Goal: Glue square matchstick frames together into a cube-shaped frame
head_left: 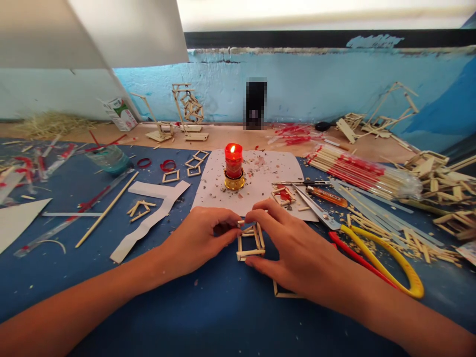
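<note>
A small frame of thin wooden sticks lies on the blue table cover between my two hands. My left hand pinches its upper left corner, fingers curled closed. My right hand grips the upper right corner with thumb and forefinger, while its other fingers rest by the frame's lower edge. Another stick frame pokes out from under my right wrist. Just beyond my hands a lit red candle in a gold holder stands on a white sheet.
Yellow-and-red-handled snips and an orange knife lie to the right. A bundle of sticks and stick scraps fill the right side. Small square frames, a glass bowl and paper strips lie left. Stick structures stand by the blue wall.
</note>
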A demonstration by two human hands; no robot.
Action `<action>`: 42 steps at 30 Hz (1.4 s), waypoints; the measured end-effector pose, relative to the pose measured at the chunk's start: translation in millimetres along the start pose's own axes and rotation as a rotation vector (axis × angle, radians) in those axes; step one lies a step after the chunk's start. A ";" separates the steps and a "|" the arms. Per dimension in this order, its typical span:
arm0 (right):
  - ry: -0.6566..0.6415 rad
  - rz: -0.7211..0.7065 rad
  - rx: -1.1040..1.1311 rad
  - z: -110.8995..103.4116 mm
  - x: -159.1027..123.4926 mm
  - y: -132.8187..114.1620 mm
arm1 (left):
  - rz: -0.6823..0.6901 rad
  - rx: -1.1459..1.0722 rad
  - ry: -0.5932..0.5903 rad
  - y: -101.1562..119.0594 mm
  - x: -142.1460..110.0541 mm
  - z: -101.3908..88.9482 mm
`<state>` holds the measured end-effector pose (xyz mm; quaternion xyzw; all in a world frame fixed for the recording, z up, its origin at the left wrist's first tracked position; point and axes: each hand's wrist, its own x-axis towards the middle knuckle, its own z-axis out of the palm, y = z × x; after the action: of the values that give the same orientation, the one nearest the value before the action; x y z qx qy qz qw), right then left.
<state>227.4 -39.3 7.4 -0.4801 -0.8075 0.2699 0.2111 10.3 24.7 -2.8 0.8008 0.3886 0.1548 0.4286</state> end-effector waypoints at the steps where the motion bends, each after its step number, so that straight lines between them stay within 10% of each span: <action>1: 0.016 -0.003 -0.029 0.8 -0.5 -0.9 | -0.006 0.006 -0.009 0.2 0.7 0.0; 20: 0.047 -0.247 -0.309 -14.3 -1.6 4.3 | -0.219 -0.029 -0.148 11.2 -18.5 -14.9; 25: 0.131 -0.225 -0.543 3.4 6.8 -5.9 | -0.133 0.219 0.038 5.7 -14.1 -23.2; 29: 0.128 -0.187 -0.707 11.9 12.8 -4.9 | -0.060 0.190 -0.075 4.2 -9.1 -14.4; 42: 0.187 -0.143 -0.227 4.9 9.8 -3.4 | -0.010 0.257 -0.086 4.3 -8.9 -8.9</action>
<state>217.8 -33.0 6.6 -0.4653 -0.8417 0.1155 0.2483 1.5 21.6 6.6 0.8530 0.3906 0.0672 0.3396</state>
